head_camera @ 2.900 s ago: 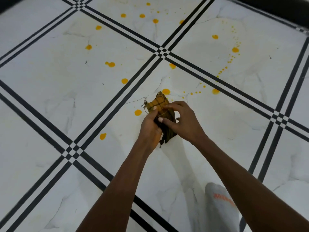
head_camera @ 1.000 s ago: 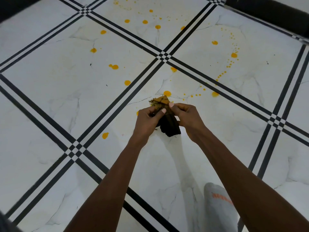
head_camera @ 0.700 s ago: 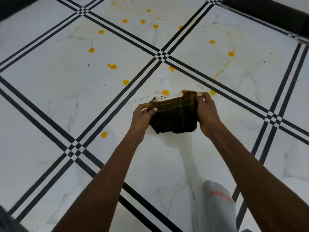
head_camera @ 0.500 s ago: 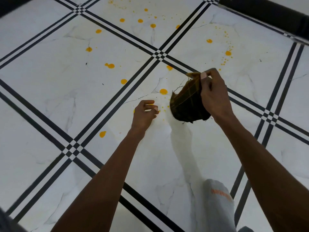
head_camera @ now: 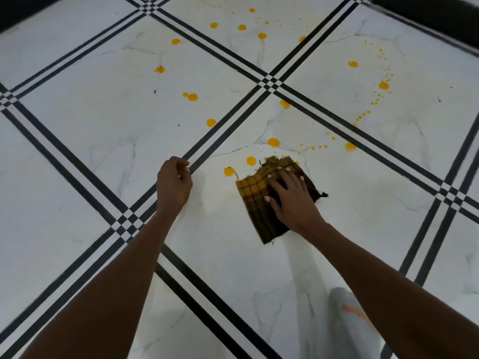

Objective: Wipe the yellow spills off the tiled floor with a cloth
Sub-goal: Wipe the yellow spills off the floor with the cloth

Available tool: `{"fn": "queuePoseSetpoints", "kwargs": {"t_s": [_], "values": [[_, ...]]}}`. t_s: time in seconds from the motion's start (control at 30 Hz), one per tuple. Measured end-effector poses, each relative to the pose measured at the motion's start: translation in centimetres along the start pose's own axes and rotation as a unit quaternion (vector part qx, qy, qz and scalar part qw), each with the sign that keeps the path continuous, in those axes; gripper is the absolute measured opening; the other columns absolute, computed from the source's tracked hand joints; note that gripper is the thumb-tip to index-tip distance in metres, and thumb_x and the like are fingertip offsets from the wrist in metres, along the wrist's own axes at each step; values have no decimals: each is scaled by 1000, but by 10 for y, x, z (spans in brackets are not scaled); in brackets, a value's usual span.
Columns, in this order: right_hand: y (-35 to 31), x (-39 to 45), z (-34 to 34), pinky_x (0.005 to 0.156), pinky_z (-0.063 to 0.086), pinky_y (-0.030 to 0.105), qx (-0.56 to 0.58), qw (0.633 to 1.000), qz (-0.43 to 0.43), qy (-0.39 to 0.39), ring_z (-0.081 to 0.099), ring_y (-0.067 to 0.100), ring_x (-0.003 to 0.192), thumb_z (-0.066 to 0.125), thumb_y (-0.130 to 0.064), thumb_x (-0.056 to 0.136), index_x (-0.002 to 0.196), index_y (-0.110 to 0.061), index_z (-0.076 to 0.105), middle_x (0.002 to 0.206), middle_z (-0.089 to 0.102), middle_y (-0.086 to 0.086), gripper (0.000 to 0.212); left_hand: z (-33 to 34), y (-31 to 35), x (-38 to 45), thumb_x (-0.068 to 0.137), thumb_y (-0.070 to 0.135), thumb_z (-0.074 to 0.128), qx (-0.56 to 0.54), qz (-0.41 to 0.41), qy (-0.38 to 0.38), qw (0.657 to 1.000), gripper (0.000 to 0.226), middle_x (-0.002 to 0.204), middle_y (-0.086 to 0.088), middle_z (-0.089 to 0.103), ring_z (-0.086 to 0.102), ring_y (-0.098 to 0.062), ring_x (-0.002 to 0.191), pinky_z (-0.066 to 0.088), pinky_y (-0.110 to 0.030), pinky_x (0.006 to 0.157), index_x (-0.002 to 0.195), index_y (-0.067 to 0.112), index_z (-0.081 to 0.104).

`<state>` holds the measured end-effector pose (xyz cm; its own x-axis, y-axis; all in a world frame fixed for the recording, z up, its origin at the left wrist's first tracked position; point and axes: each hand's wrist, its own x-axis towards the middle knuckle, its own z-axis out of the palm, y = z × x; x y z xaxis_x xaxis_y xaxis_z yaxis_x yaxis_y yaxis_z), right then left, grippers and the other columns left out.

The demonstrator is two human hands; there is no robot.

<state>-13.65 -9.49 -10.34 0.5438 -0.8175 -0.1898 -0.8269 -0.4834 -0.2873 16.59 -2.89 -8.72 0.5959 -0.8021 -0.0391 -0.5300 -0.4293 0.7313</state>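
A brown-and-yellow checked cloth (head_camera: 255,203) lies spread flat on the white tiled floor (head_camera: 103,125). My right hand (head_camera: 291,196) presses down on it, palm flat and fingers spread. Just beyond the cloth's far-left corner sit yellow spills: one drop (head_camera: 229,171), a second (head_camera: 251,160) and a larger one (head_camera: 273,142). Several more drops dot the tiles further away, with a curved trail of small dots (head_camera: 375,99) at the far right. My left hand (head_camera: 173,185) rests on the floor to the left of the cloth, fingers curled, holding nothing.
Black double stripes (head_camera: 228,125) cross the floor diagonally between the tiles. A grey trouser knee with orange lettering (head_camera: 347,320) shows at the bottom right. A dark wall base (head_camera: 427,14) borders the floor at the top right.
Both hands unfolded the bunched cloth. My left hand let go and moved left to the floor. My right hand laid the cloth flat and now presses on it.
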Motion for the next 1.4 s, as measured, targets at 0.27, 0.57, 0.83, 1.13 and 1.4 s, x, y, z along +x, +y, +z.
{"fn": "queuePoseSetpoints", "kwargs": {"t_s": [0.27,0.57,0.83,1.13,1.4], "values": [[12,49,10,121,-1,79,-55,997,40,23,8,40,162,31,-72,100,166,-39,11,170,17,24,77,-31,-89,33,105,22,39,244,143,-13,959,46,154,-22,49,41,-46,144,35,-55,119,146,5,51],[-99,153,33,125,9,71,-55,991,-72,103,21,41,160,31,-64,104,164,-29,31,173,27,11,70,-23,-99,21,112,32,23,245,141,-27,959,54,175,-2,18,9,-24,163,11,-45,132,165,21,25],[-59,103,34,131,12,57,-91,983,-138,77,22,32,161,33,-60,105,164,-33,30,172,29,9,65,-36,-104,26,113,27,27,180,154,-32,971,49,171,-3,30,18,-23,162,17,-45,131,161,18,37],[-153,41,62,132,6,56,-83,933,-349,-18,5,27,165,33,-64,105,166,-35,22,177,13,3,68,-49,-97,26,109,34,25,66,112,-63,990,56,168,-4,36,22,-20,161,15,-48,132,157,12,43],[-136,154,36,128,16,63,-49,991,-46,115,28,42,157,29,-64,104,161,-29,38,169,32,18,67,-41,-98,25,107,34,21,81,115,-67,988,61,170,-7,29,17,-25,162,9,-45,133,160,7,36]]}}
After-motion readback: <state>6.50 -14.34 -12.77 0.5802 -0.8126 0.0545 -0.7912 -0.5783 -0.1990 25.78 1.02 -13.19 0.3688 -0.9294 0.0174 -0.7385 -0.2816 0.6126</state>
